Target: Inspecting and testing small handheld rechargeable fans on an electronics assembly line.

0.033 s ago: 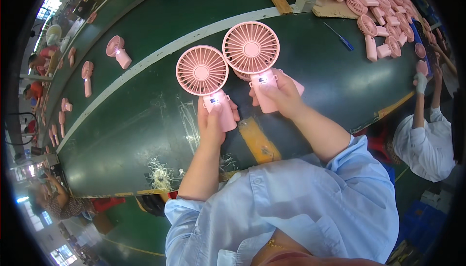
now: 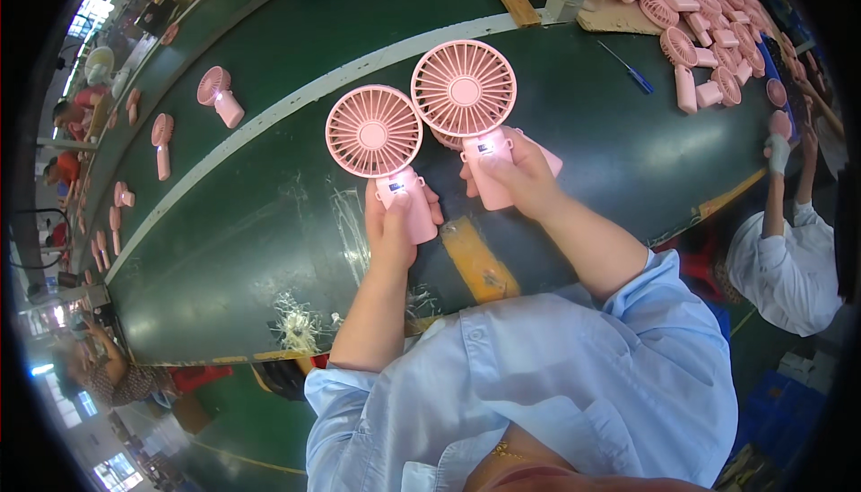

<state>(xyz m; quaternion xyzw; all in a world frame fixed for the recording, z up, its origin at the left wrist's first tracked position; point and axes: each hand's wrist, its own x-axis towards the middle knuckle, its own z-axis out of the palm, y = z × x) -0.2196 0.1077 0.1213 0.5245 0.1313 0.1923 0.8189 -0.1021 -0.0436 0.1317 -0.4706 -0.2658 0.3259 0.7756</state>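
Note:
My left hand (image 2: 387, 223) is wrapped round the handle of a pink handheld fan (image 2: 373, 133), with the thumb on its front below a small lit display. Slightly farther off and to the right, my right hand (image 2: 529, 176) grips a second pink handheld fan (image 2: 465, 88), its thumb also on the front of the handle. Both fans stand upright, grilles toward me, their round heads almost touching. Behind the right one, part of another pink fan (image 2: 547, 156) shows; whether it lies on the table or is in my right hand I cannot tell.
A dark green worktable (image 2: 233, 250) spreads under my hands. A blue screwdriver (image 2: 639, 79) lies right of the fans, before a heap of pink fans (image 2: 708, 17). Beyond a pale rail (image 2: 269, 115), more fans (image 2: 221, 97) lie spaced out. A co-worker's gloved hand (image 2: 777, 147) holds a fan at right.

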